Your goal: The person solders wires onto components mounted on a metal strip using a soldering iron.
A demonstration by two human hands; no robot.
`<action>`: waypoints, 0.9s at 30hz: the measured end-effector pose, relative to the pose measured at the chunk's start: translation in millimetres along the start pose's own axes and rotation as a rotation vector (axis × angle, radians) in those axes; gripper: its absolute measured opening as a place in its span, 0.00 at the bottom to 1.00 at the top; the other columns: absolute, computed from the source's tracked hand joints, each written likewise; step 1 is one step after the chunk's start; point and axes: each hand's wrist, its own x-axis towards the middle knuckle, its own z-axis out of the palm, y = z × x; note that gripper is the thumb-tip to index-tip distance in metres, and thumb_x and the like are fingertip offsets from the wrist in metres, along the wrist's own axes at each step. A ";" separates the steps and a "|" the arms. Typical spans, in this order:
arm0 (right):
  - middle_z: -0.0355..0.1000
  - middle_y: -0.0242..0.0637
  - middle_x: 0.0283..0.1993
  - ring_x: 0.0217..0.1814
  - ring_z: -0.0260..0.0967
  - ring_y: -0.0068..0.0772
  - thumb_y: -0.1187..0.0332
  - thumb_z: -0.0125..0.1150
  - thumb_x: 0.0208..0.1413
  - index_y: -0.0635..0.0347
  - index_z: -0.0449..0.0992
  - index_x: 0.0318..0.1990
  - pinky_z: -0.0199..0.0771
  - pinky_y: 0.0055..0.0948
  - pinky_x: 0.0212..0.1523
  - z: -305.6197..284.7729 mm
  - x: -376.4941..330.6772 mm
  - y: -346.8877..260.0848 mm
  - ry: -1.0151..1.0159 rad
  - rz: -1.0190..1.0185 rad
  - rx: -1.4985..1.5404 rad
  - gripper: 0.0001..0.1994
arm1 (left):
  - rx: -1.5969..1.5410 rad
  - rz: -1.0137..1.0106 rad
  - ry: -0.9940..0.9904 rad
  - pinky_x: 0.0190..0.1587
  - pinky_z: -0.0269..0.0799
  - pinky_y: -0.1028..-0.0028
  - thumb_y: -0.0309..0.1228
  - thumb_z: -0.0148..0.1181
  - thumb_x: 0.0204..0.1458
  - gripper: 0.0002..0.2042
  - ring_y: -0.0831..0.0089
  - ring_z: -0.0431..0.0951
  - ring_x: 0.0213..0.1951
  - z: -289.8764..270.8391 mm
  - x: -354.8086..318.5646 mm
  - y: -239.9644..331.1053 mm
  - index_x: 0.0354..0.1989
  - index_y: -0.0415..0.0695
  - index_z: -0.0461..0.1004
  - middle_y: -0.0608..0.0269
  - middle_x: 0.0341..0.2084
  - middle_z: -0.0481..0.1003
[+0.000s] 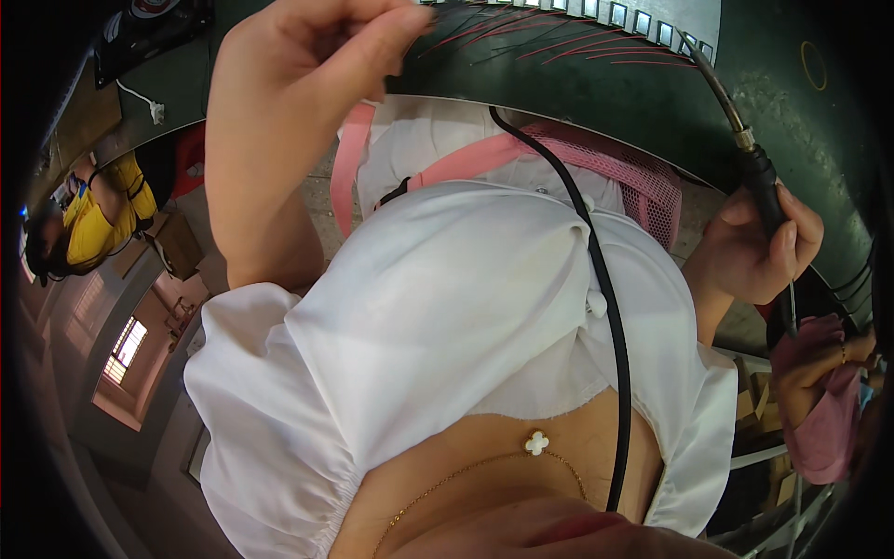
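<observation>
At three o'clock my right grip [778,244] holds a soldering iron [765,186], its tip by the pale strip [615,13] at one o'clock. At eleven, my left grip [326,61] is bunched near red wires [577,47]; holding anything, I cannot tell.

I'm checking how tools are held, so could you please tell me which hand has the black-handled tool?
The right hand grips the black-handled tool; the left hand is apart from it, near the red wires.

Soldering iron [764,182] right of wires [577,48]
</observation>
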 end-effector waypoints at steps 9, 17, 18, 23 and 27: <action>0.65 0.43 0.15 0.24 0.67 0.35 0.69 0.41 0.52 0.71 0.66 0.41 0.62 0.50 0.48 4.6 -1.3 -1.3 -0.008 -0.008 -0.067 0.14 | 0.116 0.305 -0.167 0.24 0.67 0.68 0.28 0.55 0.47 0.07 0.57 0.73 0.19 74.1 37.1 15.9 0.22 0.36 0.73 0.50 0.17 0.72; 0.65 0.42 0.16 0.23 0.66 0.34 0.69 0.42 0.53 0.72 0.66 0.40 0.65 0.44 0.45 8.6 -3.0 3.9 -0.039 -0.033 -0.109 0.13 | 0.110 0.303 -0.118 0.24 0.67 0.67 0.28 0.56 0.46 0.07 0.56 0.73 0.20 86.0 37.1 5.8 0.21 0.36 0.73 0.50 0.17 0.72; 0.65 0.42 0.16 0.23 0.66 0.34 0.69 0.42 0.53 0.72 0.66 0.40 0.65 0.44 0.45 8.3 -3.0 4.1 -0.038 -0.032 -0.109 0.13 | 0.119 0.296 -0.118 0.24 0.67 0.67 0.27 0.56 0.46 0.07 0.56 0.73 0.20 86.5 37.3 6.1 0.21 0.36 0.73 0.50 0.16 0.72; 0.65 0.42 0.16 0.21 0.64 0.31 0.69 0.43 0.54 0.73 0.65 0.39 0.66 0.44 0.42 8.1 -0.5 -2.0 -0.057 -0.045 -0.154 0.13 | 0.077 0.254 -0.142 0.23 0.67 0.68 0.27 0.56 0.46 0.07 0.57 0.73 0.19 86.3 37.8 14.2 0.21 0.36 0.73 0.51 0.16 0.72; 0.64 0.41 0.16 0.21 0.64 0.31 0.69 0.43 0.54 0.73 0.65 0.39 0.66 0.44 0.42 11.6 0.2 0.7 -0.063 -0.044 -0.155 0.12 | 0.115 0.247 -0.141 0.23 0.67 0.69 0.27 0.56 0.46 0.07 0.59 0.73 0.19 81.2 33.9 22.7 0.21 0.36 0.73 0.51 0.15 0.71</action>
